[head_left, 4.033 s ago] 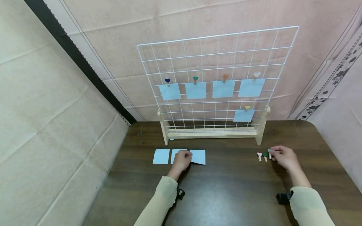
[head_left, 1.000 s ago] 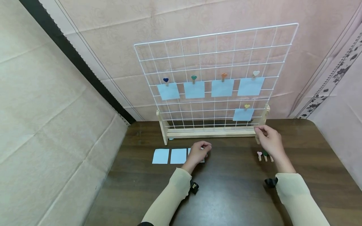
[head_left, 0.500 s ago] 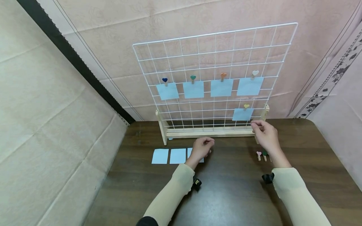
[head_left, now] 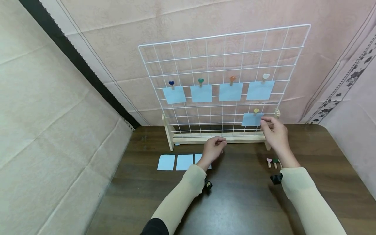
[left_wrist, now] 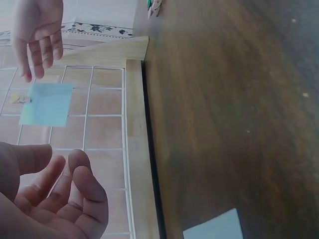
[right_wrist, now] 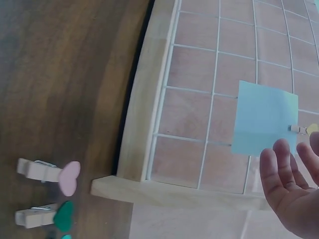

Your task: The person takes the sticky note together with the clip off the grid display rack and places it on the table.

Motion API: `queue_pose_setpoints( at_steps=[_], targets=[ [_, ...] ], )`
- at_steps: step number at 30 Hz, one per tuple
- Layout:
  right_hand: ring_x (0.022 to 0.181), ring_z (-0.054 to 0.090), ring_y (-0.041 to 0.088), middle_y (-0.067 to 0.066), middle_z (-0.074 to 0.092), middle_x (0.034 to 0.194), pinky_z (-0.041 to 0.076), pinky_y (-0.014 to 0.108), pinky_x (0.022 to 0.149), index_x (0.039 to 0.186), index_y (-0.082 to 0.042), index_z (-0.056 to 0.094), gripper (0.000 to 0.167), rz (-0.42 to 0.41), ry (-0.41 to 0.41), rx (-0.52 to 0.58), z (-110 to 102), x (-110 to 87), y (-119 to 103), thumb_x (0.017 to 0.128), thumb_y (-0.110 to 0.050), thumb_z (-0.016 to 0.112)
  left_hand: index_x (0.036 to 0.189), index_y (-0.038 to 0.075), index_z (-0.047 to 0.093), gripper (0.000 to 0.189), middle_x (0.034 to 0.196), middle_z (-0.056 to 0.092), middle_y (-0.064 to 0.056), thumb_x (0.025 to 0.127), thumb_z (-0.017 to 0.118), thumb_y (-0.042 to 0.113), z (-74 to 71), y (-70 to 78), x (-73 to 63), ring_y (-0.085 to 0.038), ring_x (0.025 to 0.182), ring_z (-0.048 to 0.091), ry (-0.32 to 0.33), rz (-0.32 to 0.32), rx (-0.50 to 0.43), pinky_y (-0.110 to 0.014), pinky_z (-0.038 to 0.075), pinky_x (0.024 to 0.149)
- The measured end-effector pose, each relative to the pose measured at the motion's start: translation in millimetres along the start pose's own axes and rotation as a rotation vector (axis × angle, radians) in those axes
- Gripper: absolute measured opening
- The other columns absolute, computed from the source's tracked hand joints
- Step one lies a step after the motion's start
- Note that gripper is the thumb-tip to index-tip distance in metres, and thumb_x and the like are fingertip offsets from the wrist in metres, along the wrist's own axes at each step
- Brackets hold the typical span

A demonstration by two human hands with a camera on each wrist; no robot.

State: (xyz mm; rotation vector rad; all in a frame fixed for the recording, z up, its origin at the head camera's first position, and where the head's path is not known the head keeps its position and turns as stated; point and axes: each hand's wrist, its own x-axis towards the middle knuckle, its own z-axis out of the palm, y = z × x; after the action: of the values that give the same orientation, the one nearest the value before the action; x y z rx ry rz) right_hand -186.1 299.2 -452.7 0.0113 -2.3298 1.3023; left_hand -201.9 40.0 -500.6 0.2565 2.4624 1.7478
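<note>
My right hand (head_left: 274, 131) is at the right edge of the lower blue paper square (head_left: 250, 119), which hangs on the white wire grid (head_left: 226, 69) under a clothespin with a yellow heart (right_wrist: 312, 128). In the right wrist view its fingertips (right_wrist: 281, 146) overlap the paper's edge, and nothing shows in its grasp. My left hand (head_left: 212, 149) hovers in front of the grid's wooden base (head_left: 218, 140), fingers loosely bent, thumb apart from them and nothing between. Beneath that hand a blue paper square (left_wrist: 214, 227) lies on the table, partly hidden.
Several blue squares hang higher up, including one (head_left: 174, 95) under a dark blue heart clothespin (head_left: 171, 83). Two more squares lie left on the table, one (head_left: 165, 162) outermost. Clothespins with pink (right_wrist: 69, 178) and green hearts (right_wrist: 63, 216) lie at the right.
Both hands have left the table items they touched earlier, the left a paper square, the right a clothespin. The right rose toward the lower hanging square; the left moved right and forward.
</note>
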Motion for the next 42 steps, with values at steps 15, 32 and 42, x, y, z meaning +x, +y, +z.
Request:
queue_pose_setpoints(
  at_steps=[15,32,42],
  targets=[
    [0.075,0.062,0.002,0.020,0.062,0.117,0.048,0.014,0.060,0.139,-0.003,0.065,0.038,-0.020,-0.006,0.009,-1,19.6,-8,0.111,-0.027,0.056,0.139,0.016,0.069,0.033,0.137,0.067,-0.001,0.106,0.066,0.021,10.6,17.7,8.6,-0.017,0.106,0.072,-0.104,0.045,0.009,-0.031,0.059,0.086],
    [0.081,0.054,0.003,0.018,0.059,0.118,0.044,0.018,0.066,0.138,0.000,0.065,0.040,-0.017,-0.007,-0.011,0,28.3,-7,0.111,-0.027,0.055,0.142,0.016,0.065,0.036,0.136,0.068,-0.002,0.107,0.065,0.019,25.5,22.3,25.0,-0.013,0.103,0.068,-0.135,0.107,0.070,-0.031,0.057,0.087],
    [0.081,0.051,0.009,0.019,0.055,0.116,0.043,0.022,0.067,0.134,0.000,0.069,0.037,-0.051,-0.013,-0.020,3,34.8,-14,0.111,-0.027,0.056,0.147,0.013,0.062,0.040,0.142,0.064,-0.013,0.107,0.065,0.019,32.7,34.7,38.9,-0.023,0.110,0.071,-0.153,0.156,0.046,-0.028,0.058,0.085]
  ],
)
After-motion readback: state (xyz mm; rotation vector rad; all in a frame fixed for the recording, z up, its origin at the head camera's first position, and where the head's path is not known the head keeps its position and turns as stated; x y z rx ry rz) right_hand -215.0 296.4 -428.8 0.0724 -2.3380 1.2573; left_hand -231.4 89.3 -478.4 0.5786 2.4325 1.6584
